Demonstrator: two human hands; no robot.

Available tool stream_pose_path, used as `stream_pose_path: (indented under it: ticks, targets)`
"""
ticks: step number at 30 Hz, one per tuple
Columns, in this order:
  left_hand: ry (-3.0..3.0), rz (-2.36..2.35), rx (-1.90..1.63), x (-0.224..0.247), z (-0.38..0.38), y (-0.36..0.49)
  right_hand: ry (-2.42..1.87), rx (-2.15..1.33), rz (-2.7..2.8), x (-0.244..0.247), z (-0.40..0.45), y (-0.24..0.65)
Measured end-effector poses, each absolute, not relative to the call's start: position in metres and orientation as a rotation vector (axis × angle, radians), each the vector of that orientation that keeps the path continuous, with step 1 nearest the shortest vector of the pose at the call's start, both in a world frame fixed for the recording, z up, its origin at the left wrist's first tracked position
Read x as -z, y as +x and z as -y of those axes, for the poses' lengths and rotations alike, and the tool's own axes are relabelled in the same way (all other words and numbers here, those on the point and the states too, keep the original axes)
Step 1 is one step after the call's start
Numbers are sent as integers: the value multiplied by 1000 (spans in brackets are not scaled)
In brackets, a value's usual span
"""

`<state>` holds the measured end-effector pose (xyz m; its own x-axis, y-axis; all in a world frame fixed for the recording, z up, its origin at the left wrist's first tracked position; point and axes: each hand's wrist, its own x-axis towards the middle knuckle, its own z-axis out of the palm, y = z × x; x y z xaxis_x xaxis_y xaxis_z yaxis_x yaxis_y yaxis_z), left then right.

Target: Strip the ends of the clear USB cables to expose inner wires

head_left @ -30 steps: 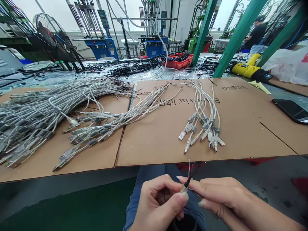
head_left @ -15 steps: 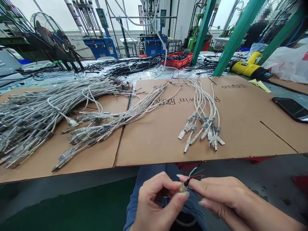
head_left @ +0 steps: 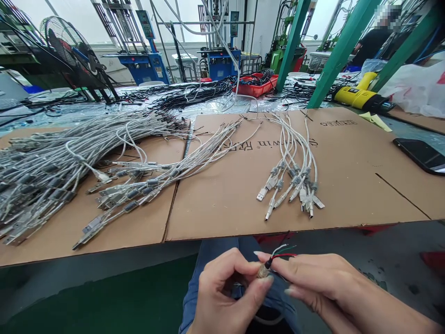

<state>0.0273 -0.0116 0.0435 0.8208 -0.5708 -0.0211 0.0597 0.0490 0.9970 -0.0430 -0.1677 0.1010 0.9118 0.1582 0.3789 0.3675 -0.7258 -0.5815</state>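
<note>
My left hand [head_left: 231,290] pinches the end of a cable [head_left: 263,271] between thumb and forefinger, above my lap. The held part is brownish and looks translucent. From its black neck [head_left: 269,262] fan out thin stripped wires [head_left: 282,254], with white, green, red and black insulation. My right hand [head_left: 323,280] lies just to the right, fingers stretched out. Its forefinger lies behind the wires, touching or very close to them, and its thumb stands apart below. A thin strand runs between the hands; its far end is hidden.
Cardboard [head_left: 222,204] covers the near table. On it lie a large pile of grey USB cables [head_left: 69,162], a smaller bundle [head_left: 187,162] and another group [head_left: 295,157]. A phone [head_left: 420,155] and yellow heat gun [head_left: 361,98] are at right. Green posts [head_left: 342,55] rise behind.
The hands keep nearly the same pose. The wire ends have shifted slightly, and a black wire now shows standing above the others. The view has moved very slightly.
</note>
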Motion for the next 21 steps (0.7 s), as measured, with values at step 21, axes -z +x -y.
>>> stream_pose_path:
  ticks: [21]
  targets:
    - [781, 104, 982, -37, 16, 28, -2147, 450, 59, -83, 164, -55]
